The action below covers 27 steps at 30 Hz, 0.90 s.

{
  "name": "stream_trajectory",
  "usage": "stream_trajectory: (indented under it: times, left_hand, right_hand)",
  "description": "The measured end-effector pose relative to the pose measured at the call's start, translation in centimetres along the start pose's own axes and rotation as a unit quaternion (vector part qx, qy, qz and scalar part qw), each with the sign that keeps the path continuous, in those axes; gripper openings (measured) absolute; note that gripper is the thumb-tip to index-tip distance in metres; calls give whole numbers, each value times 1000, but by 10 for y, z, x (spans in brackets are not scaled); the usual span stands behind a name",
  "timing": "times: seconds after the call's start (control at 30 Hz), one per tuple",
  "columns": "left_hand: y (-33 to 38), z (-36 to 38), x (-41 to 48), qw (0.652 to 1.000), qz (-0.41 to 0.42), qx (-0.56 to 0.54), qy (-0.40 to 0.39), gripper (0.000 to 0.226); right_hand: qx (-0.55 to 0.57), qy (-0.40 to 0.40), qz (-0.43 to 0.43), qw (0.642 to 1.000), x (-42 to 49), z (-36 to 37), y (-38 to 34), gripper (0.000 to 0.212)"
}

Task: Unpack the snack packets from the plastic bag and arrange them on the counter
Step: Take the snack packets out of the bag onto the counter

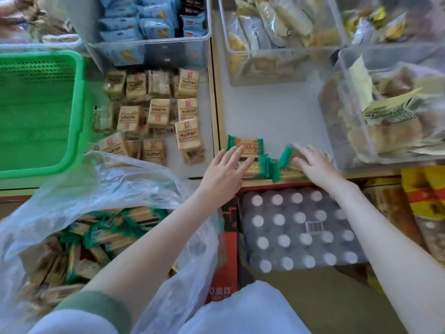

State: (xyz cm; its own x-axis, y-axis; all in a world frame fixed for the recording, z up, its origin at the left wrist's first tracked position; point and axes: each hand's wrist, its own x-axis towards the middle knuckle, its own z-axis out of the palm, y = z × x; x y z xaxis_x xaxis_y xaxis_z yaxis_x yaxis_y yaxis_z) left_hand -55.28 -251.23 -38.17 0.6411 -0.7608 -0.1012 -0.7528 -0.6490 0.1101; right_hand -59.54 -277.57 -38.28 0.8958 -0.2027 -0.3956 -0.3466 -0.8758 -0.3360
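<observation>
Sleeve cuff (pixel 96 307) in green sits closest, on the left arm that crosses over the plastic bag (pixel 134 179). That bag gapes open, I judge so that packets can be lifted out freely. Many green-ended biscuit packets (pixel 108 232) lie heaped inside it. Beyond the bag and to its right, a few unpacked packets (pixel 248 145) lie on the white counter (pixel 277 112). Each is a short flat bar, tan in the middle with crimped green ends. Left hand (pixel 222 169) has straight, spread fingers whose tips rest on one packet. Right hand (pixel 313 165), further right of the bag and blurred, lies flat-fingered over another. Neither grips anything, and both seem to be nudging the packets into a row. Directly beyond the bag, tan packets (pixel 159 112) stand in rows, likely the pattern to match.
</observation>
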Motion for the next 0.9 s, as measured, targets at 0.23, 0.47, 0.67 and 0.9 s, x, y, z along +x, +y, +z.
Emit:
stream_trajectory:
  times: [0.23,0.47,0.67,0.9]
  left_hand:
    - [2,10,17,997,-25,57,-52,62]
    - [5,12,17,999,-29,26,-29,64]
    - [5,10,8,1000,-26,2,-12,62]
    - [1,-2,-19,1000,-10,-6,17,56]
  right_hand:
    - [-119,-72,-105,985,6,12,6,83]
    - [-153,-43,-92,983,27,3,9,80]
    - [-200,-59,-121,970,2,12,4,83]
    - [-122,-20,-92,988,-10,20,-7,74]
